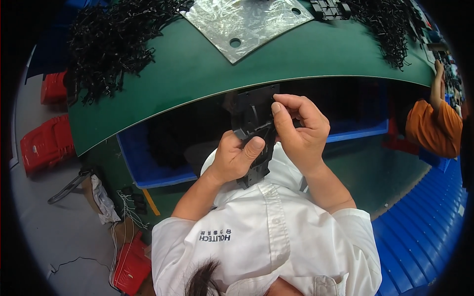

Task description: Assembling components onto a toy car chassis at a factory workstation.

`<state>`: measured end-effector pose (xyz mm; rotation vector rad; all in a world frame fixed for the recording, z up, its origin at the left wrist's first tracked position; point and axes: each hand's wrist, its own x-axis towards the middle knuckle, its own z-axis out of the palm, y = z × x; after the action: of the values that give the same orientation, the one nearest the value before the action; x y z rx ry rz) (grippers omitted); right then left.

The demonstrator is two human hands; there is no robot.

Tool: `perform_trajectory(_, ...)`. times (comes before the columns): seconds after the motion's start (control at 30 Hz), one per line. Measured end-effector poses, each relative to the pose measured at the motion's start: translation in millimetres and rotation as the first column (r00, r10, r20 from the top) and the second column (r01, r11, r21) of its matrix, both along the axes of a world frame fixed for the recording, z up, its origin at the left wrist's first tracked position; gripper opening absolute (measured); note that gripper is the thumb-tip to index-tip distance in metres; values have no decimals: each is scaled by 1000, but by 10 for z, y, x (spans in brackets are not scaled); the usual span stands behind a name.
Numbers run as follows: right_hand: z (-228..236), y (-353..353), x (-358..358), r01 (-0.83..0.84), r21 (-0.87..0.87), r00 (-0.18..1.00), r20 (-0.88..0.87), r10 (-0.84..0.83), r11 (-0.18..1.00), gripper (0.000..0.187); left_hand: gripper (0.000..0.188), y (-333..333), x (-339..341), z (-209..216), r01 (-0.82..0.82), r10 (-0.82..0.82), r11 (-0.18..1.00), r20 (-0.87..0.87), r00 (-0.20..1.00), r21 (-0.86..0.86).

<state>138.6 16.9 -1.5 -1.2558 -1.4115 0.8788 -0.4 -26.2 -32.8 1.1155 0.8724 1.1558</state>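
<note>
Two black heaps [113, 44] are flanking a metal plate [247, 24] on the green counter [192, 66]; a blue bin [170, 179] is sitting below. Before the counter's edge, my left fingers [251, 149] are gripping a black part [267, 143]. My right fingers [283, 121] are nearly meeting beside it; whether they're pinching anything, I cannot tell. Dark lettering [215, 236] is showing on my shirt [316, 241].

Hands, two: left hand [233, 157], right hand [305, 126]. Held black assembly [256, 172], one. Table [197, 64], one, bearing one metal plate [242, 22] with two visible holes [235, 43] and two heaps [111, 47]. Red plastic items [49, 143] at left, three.
</note>
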Motion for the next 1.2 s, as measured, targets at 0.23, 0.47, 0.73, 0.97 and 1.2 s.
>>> perform_trajectory(0.23,-5,39,-14,-4,202,993,115,-20,979,12,40,-26,-30,-98,-11,13,999,-78,997,35)
perform_trajectory(0.47,-24,29,-7,-26,102,998,54,21,994,11,39,-15,28,-34,-60,66,994,-73,995,86)
perform_trajectory(0.73,-79,7,-9,18,156,997,71,-29,988,11,36,-45,28,-67,-47,54,995,-87,995,89)
perform_trajectory(0.97,-67,-6,11,-5,107,999,35,1,994,10,34,-51,31,-74,-56,63,994,-84,994,93)
perform_trajectory(1.2,-48,-29,17,-30,-10,998,-52,30,999,10,33,-41,1,-59,-42,56,992,-118,991,118)
